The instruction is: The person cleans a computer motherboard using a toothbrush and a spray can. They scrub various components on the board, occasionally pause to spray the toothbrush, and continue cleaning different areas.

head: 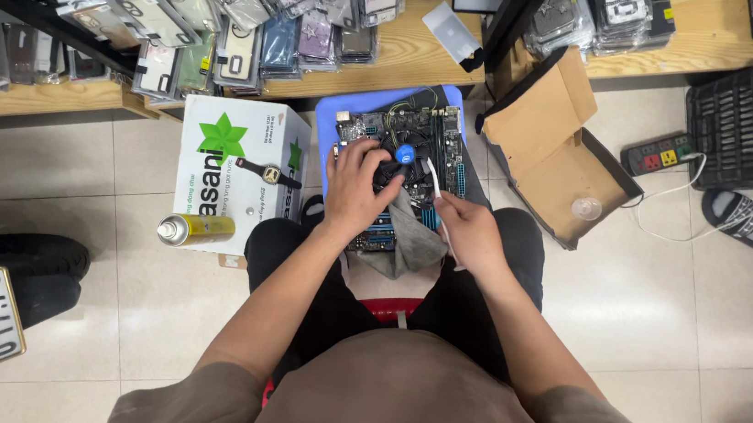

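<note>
Head view, centre frame:
— Left hand [356, 187] lies flat on the motherboard [399, 172] across the knees, fingers spread; right hand [469, 232] pinches a thin white brush [435, 182] over a soft grey cloth [406, 237].
— I'd brush lightly around that round blue fan hub [405, 154]; the rigid board is studded with small parts.
— Glossy carton [233, 170] lies left.

Dark motherboard [399, 163] lies flat across the lap on a blue tray [335, 111], grey cloth [406, 237] draped over its near edge.
</note>
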